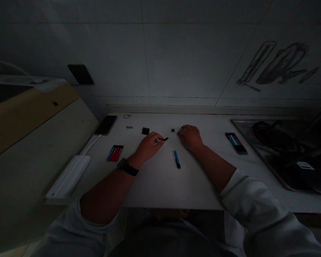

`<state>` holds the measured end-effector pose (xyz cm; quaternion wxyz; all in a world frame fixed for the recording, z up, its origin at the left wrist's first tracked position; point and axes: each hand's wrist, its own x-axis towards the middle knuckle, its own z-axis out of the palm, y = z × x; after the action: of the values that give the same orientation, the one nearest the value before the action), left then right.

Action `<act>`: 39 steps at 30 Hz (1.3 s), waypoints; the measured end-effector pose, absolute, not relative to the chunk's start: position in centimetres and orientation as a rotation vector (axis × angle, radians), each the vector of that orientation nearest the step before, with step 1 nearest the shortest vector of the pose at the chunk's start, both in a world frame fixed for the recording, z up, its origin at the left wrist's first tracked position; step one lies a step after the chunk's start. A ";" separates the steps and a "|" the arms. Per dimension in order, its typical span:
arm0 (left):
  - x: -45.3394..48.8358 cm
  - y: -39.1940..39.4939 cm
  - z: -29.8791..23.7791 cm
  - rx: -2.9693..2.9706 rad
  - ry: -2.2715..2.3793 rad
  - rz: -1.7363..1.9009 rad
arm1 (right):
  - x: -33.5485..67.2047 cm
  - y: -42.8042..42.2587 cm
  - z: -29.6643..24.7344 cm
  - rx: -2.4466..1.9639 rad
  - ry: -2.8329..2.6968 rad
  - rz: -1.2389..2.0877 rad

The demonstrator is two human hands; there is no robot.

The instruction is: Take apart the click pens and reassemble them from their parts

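Note:
My left hand point(150, 145), with a dark watch on its wrist, pinches a small black pen part point(165, 139) above the counter. To its right, my right hand point(191, 137) rests on the surface, its fingers bent together over something small and pale that I cannot make out. A blue pen barrel point(176, 156) with a black end lies between my forearms. Tiny black pieces point(172, 130) sit between the two hands. Behind my left hand is a row of black pen parts point(146, 130).
Red and blue barrels point(115, 153) lie at left; small metallic pieces point(129, 127) and a thin ring point(127, 116) are farther back. A phone point(106, 125) and white power strip point(69, 175) line the left side. Several pens point(235, 143) lie near the stove point(270, 164).

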<state>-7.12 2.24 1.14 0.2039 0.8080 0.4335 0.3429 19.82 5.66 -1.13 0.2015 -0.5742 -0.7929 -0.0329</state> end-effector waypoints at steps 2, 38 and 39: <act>-7.1 2.2 1.1 2.258 1.206 0.952 | 19.9 5.7 -0.9 -1.581 -2.220 -0.084; -7.2 2.2 1.2 2.290 1.144 0.949 | 15.5 2.3 -0.1 -1.071 -1.678 0.807; -7.2 2.2 1.2 2.290 1.140 0.949 | 15.5 2.2 0.0 -1.080 -1.687 0.801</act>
<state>-7.15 2.22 1.21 0.2051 0.8215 0.4088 0.3405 15.48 2.24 -0.02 0.4724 -0.4413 -0.6892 0.3271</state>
